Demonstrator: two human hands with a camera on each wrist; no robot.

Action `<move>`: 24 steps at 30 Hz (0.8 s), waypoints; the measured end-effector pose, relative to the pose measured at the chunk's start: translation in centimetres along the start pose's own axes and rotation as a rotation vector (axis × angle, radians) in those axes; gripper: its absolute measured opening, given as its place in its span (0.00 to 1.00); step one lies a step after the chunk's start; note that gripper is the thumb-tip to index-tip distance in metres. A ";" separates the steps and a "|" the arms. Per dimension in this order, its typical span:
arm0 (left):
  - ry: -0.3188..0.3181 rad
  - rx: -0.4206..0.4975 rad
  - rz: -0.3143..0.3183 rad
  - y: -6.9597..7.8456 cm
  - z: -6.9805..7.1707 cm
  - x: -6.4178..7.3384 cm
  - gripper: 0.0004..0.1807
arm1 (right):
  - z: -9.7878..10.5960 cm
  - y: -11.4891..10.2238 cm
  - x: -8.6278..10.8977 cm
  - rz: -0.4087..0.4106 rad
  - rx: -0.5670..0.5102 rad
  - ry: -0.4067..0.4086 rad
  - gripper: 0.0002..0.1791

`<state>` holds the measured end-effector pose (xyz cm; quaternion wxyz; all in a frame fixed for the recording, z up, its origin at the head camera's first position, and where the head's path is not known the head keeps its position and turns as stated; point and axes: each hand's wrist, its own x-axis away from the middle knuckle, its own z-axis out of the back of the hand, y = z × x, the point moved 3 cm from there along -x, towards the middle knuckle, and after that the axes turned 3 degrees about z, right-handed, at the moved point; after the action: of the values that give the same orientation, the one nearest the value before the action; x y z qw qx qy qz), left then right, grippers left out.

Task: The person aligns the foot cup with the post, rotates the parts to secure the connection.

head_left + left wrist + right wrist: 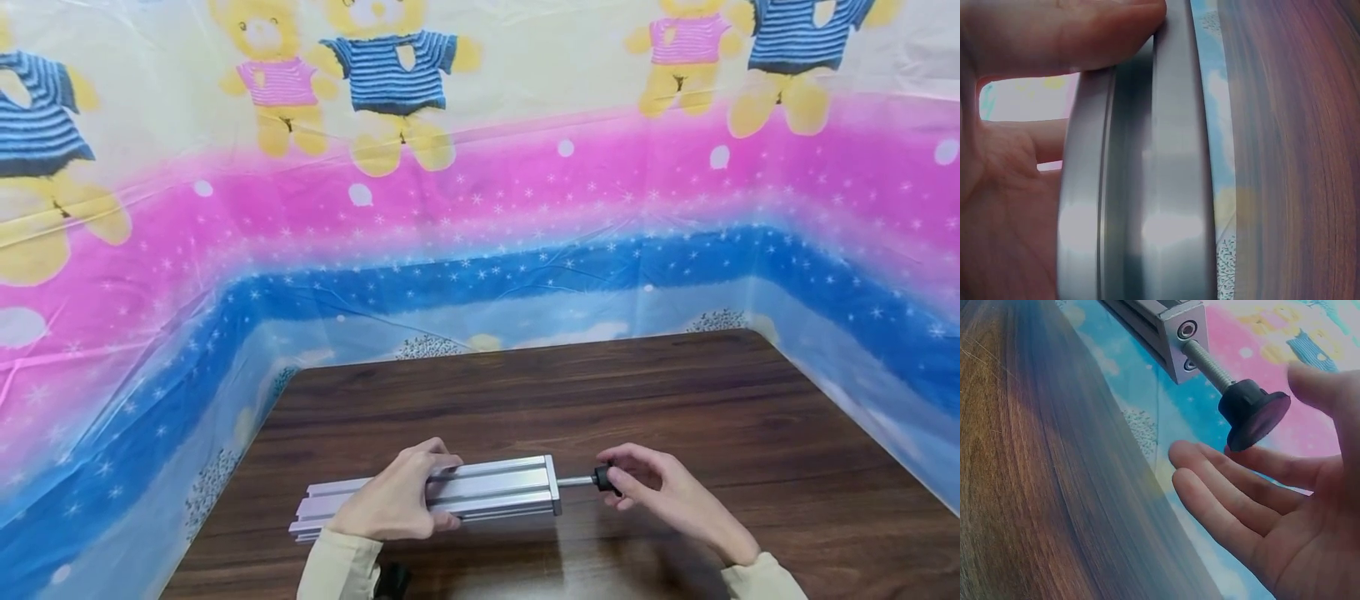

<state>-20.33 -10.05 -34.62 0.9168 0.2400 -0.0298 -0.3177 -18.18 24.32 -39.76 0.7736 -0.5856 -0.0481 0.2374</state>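
A silver aluminium extrusion profile [495, 487] with long slots is held above the dark wooden table. My left hand [397, 492] grips it across its left half, thumb on the near side and fingers on the far side. An end plate [553, 485] with screws closes its right end. From this plate sticks out a threaded stud with a black levelling foot [1254, 412]. My right hand [667, 492] pinches the foot's rim between thumb and index finger, while its other fingers [1222, 512] stretch out loosely below.
The wooden table [525, 392] spreads beneath and beyond both hands. Behind it and along its sides hangs a printed sheet [480, 192] with teddy bears and pink and blue bands.
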 end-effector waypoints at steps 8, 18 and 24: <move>-0.012 0.014 0.013 0.2 0.3 -0.2 0.33 | 0.4 -0.4 0.4 0.111 0.078 0.020 0.21; -0.012 0.017 0.015 0.3 0.1 0.2 0.34 | 0.5 -0.3 0.3 0.053 0.036 -0.015 0.19; -0.013 0.019 0.010 0.3 0.1 0.4 0.34 | 0.2 -0.4 0.3 0.002 0.043 -0.003 0.18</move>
<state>-19.88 -10.09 -34.43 0.9159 0.2466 -0.0401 -0.3142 -17.87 24.54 -39.40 0.7856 -0.5685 -0.0437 0.2403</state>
